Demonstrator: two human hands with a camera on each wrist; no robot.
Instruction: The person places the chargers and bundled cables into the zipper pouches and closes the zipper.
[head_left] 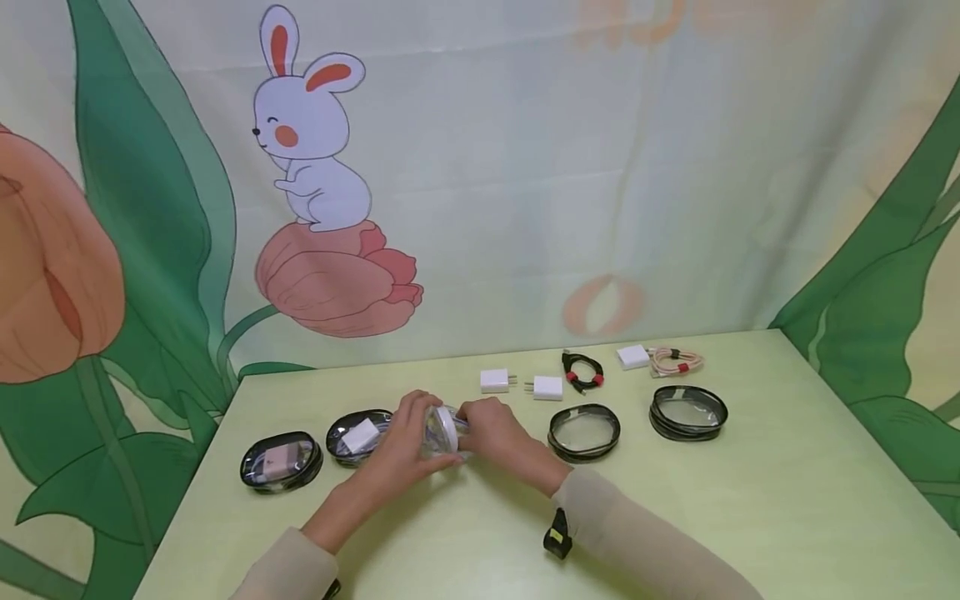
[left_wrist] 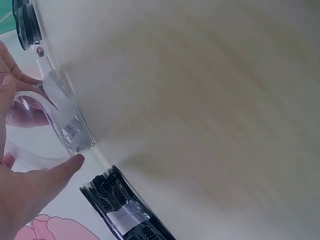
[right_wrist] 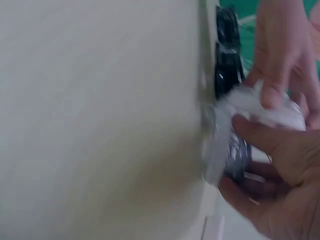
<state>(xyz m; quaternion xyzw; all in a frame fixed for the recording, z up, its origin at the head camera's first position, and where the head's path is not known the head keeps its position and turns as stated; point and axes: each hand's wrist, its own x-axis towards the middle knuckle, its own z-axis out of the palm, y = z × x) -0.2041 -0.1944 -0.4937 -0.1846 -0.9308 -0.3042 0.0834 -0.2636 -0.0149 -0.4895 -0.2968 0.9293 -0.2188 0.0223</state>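
Note:
Both hands are on a clear, round case with a white rim (head_left: pixel 447 429), held on edge above the table; something bluish, perhaps a cable, shows inside. My left hand (head_left: pixel 405 442) grips the rim, thumb below and fingers above. The right hand (head_left: pixel 498 429) pinches the case from its right side. In the right wrist view, the right thumb lies against the white part of the case (right_wrist: pixel 217 145), with the fingers curled beneath. Blur hides exactly what those fingertips touch. Close behind the left hand lies a black-edged clear case (head_left: pixel 339 439) with a white charger (head_left: pixel 361 436) on or in it.
At left sits a black-edged case (head_left: pixel 281 461) with a pinkish item inside. Two more black-edged cases (head_left: pixel 584 432) (head_left: pixel 687 412) lie at right. Behind are white plug chargers (head_left: pixel 494 381) (head_left: pixel 547 387) (head_left: pixel 633 357), a black cable (head_left: pixel 583 371) and a pink cable (head_left: pixel 677 362). A printed curtain (head_left: pixel 495 208) hangs behind.

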